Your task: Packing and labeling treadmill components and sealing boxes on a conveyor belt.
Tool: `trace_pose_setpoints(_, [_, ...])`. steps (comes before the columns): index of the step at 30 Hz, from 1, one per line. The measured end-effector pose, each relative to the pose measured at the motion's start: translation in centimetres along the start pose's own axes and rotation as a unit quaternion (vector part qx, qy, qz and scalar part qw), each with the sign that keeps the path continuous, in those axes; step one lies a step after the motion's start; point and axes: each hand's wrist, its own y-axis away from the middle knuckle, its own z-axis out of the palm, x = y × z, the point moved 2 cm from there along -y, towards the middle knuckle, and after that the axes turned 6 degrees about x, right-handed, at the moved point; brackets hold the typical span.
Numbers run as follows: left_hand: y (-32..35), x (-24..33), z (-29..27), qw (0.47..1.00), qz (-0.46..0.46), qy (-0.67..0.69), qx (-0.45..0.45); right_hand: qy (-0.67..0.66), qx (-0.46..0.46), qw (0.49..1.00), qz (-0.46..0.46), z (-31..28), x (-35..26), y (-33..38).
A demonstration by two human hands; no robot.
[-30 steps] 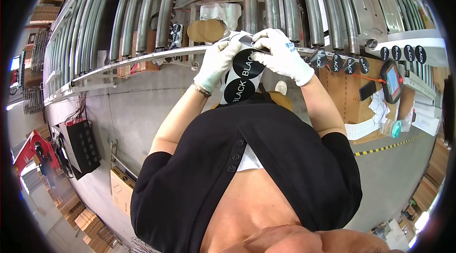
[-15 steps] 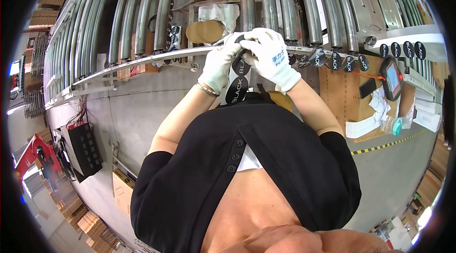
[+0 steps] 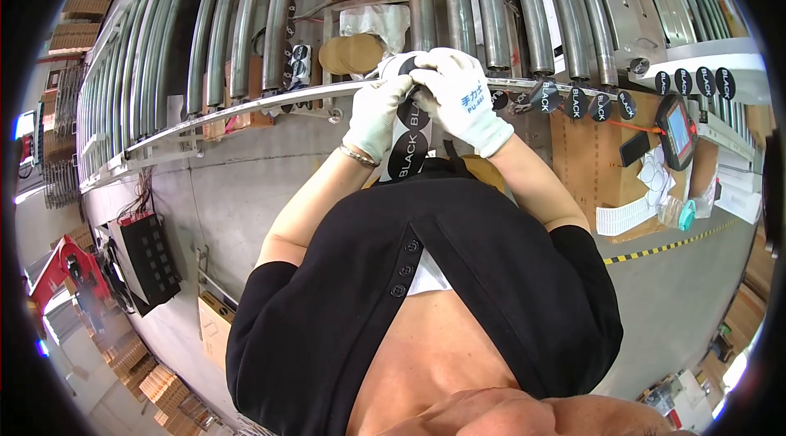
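A strip of round black stickers on white backing [image 3: 408, 145] hangs down between my gloved hands, toward my body. My left hand [image 3: 374, 118], in a white glove, pinches the strip near its upper part. On the other side, my right hand [image 3: 461, 100], also in a white glove, has its fingers curled in against the same part. The fingertips of both hands almost meet, and what lies right between them is partly hidden. Just beyond the fingers shows part of a round white-and-dark thing [image 3: 396, 65] that I cannot make out.
Metal rollers [image 3: 422, 2] of a conveyor run away from me behind a rail [image 3: 270, 100]. Brown discs [image 3: 350, 54] lie between rollers. More round black stickers [image 3: 575, 103] hang along the right. A handheld device [image 3: 676, 131] and a phone [image 3: 633, 151] rest on cardboard [image 3: 581, 182].
My right hand has turned slightly and shifted a little left. More of the round thing beyond the fingers shows. The strip still hangs between my hands.
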Motion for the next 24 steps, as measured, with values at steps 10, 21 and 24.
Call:
trace_pose_setpoints(10, [-1.2, -0.6, 0.0, 0.999, -0.012, -0.038, 0.000, -0.034, 0.015, 0.999, -0.022, 0.0, 0.7, 0.2])
trace_pose_setpoints(21, [-1.6, -0.8, 0.3, 0.999, -0.032, -0.011, -0.009, -0.026, 0.014, 1.000, 0.001, 0.1, 0.9, -0.3])
trace_pose_setpoints(24, [-1.6, -0.8, 0.4, 1.000, -0.016, -0.022, 0.000, -0.030, 0.027, 0.999, -0.008, 0.0, 0.6, -0.5])
